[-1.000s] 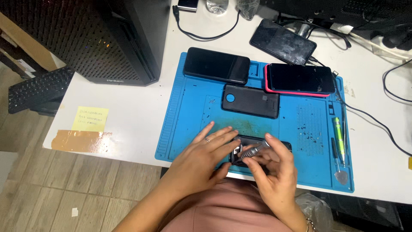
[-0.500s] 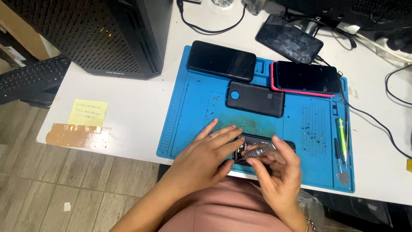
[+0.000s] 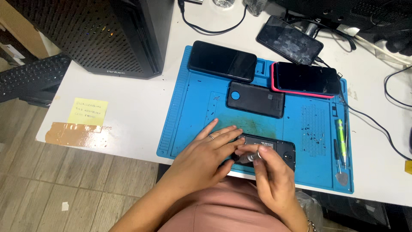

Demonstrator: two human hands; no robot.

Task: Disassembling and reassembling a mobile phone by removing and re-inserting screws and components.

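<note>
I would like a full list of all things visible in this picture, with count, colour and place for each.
repair mat: 1, blue, on the white table
phone under the hands: 1, black, mat's near edge
phones on the mat: 3, black, one with a pink rim, far part
phone off the mat: 1, black, cable attached
computer case: 1, black, far left
keyboard: 1, black, left edge
sticky note: 1, yellow, table's left
pen tool: 1, green, mat's right
left hand: on the phone
right hand: holds a small silver tool
</note>
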